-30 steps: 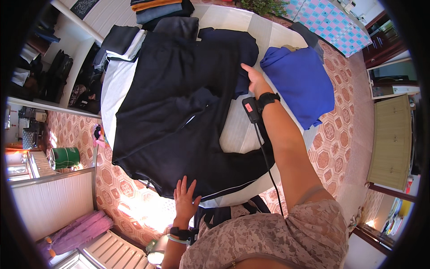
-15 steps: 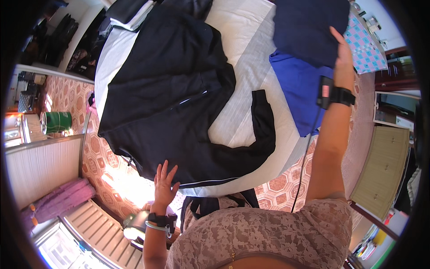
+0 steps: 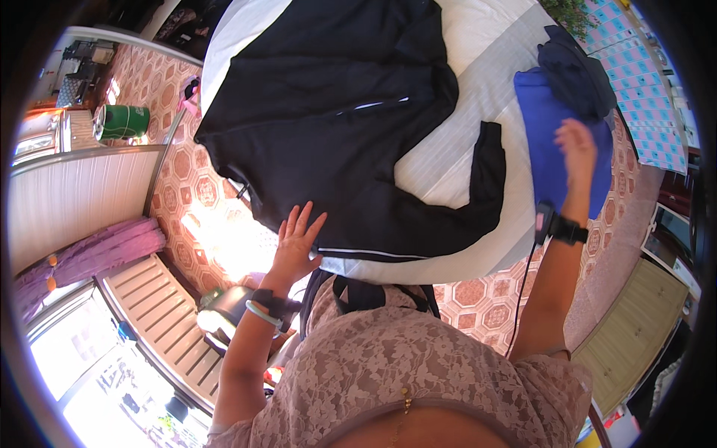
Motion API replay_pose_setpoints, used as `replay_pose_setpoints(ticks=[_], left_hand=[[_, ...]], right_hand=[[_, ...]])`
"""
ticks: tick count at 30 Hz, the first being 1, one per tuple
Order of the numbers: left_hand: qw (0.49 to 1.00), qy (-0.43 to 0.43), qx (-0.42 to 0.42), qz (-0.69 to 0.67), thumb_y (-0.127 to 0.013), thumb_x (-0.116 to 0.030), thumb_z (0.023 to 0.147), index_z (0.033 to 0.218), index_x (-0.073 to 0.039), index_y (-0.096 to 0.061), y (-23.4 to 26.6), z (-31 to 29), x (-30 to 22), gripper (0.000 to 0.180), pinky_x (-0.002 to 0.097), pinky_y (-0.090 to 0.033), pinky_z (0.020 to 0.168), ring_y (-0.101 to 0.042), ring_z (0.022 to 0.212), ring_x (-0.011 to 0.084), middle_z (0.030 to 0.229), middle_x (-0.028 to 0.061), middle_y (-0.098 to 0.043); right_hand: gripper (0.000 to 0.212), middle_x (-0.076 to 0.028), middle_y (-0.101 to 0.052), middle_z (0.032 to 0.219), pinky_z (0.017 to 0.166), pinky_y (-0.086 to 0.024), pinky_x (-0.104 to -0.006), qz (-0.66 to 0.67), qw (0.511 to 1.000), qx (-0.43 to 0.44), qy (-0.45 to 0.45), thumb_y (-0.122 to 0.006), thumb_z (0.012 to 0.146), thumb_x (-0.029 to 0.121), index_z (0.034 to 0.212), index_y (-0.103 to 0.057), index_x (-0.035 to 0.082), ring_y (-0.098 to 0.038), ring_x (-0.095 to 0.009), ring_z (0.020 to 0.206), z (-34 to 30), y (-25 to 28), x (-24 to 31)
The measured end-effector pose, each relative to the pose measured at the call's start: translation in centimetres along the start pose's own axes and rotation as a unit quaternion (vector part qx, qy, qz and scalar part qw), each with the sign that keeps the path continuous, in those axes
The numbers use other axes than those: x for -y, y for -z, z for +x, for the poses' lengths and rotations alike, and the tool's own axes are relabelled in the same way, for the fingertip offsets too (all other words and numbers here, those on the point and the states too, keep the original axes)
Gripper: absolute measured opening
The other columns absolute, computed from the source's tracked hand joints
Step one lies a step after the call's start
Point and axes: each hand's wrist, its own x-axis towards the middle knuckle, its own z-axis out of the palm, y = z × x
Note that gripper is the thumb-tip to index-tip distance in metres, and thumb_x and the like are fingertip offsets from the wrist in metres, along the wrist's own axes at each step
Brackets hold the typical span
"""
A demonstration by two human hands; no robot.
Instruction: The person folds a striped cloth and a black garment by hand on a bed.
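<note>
A black long-sleeved jacket (image 3: pixel 328 149) with thin white trim lies spread out, one sleeve (image 3: pixel 489 175) bent upward at the right. My left hand (image 3: pixel 296 243) rests on its near edge with the fingers spread. Over a blue cloth (image 3: pixel 549 142) on the right, my right hand (image 3: pixel 579 153) is raised, fingers loosely bent and apart, holding nothing that I can see. Just beyond it sits a rumpled dark navy garment (image 3: pixel 573 71), partly covering the blue cloth.
The clothes lie on a rounded surface with a white and grey cover (image 3: pixel 493 45). A checked pink and blue cloth (image 3: pixel 646 97) hangs at the far right. On the left are a green drum (image 3: pixel 122 122), a purple curtain (image 3: pixel 97 257) and a slatted wooden bench (image 3: pixel 160 321).
My right hand has come off the navy garment and back toward me. The garment, spread flatter before, now lies bunched at the far right. My left hand stays on the jacket's near edge.
</note>
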Motion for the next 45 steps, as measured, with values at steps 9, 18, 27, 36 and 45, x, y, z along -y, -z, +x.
replay_pose_setpoints(ticks=[9,18,27,36,45], left_hand=[[0.989,-0.083,-0.064,0.101,-0.052,-0.004,0.069,0.127,-0.014,-0.038,-3.3,0.5,1.1,0.061,0.0443,-0.022,0.101,-0.029,0.124,0.0264,0.136,0.0071,-0.031],[0.990,-0.111,-0.086,-0.003,-0.054,0.001,0.064,0.115,-0.015,-0.052,-2.3,-0.1,1.2,0.053,0.0440,-0.029,0.097,-0.033,0.120,0.0306,0.131,0.0078,-0.037],[0.991,-0.093,-0.063,-0.076,-0.053,0.002,0.062,0.106,-0.012,-0.058,-1.1,-0.8,1.1,0.046,0.0454,-0.028,0.098,-0.033,0.122,0.0296,0.127,0.0051,-0.043],[0.991,-0.088,-0.015,-0.103,-0.051,0.003,0.062,0.104,-0.010,-0.058,0.4,-1.4,0.8,0.044,0.0448,-0.027,0.099,-0.039,0.117,0.0268,0.121,0.0052,-0.050],[0.993,-0.111,-0.034,-0.033,-0.052,0.001,0.065,0.109,-0.012,-0.055,-0.5,-0.5,1.3,0.046,0.0436,-0.026,0.099,-0.038,0.118,0.0267,0.124,0.0059,-0.046]], right_hand=[[0.054,-0.016,-0.059,0.087,0.073,-0.044,-0.0334,-0.313,0.899,0.305,0.024,-0.069,0.066,0.030,0.103,-0.050,-0.004,-0.058,-0.028,0.081,-6.9,-9.0,-2.2],[0.058,-0.014,-0.055,0.100,0.080,-0.043,-0.0403,-0.349,0.925,-0.050,0.145,-0.067,0.063,0.046,0.105,-0.054,0.009,-0.053,-0.031,0.094,1.4,-22.1,8.7],[0.030,-0.018,-0.062,0.080,0.069,-0.047,-0.0403,-0.279,0.959,-0.038,0.019,-0.064,0.065,0.025,0.085,-0.060,0.003,-0.060,-0.033,0.079,14.2,-13.2,1.6],[0.026,-0.009,-0.060,0.064,0.044,-0.045,-0.0270,-0.121,0.986,-0.002,-0.117,-0.068,0.071,0.014,0.089,-0.059,-0.002,-0.058,-0.015,0.044,13.6,-13.7,-1.4],[0.048,-0.007,-0.058,0.074,0.056,-0.045,-0.0259,-0.066,0.980,0.168,-0.081,-0.060,0.078,0.039,0.103,-0.053,-0.002,-0.055,-0.014,0.062,-0.6,-8.0,-5.5]])
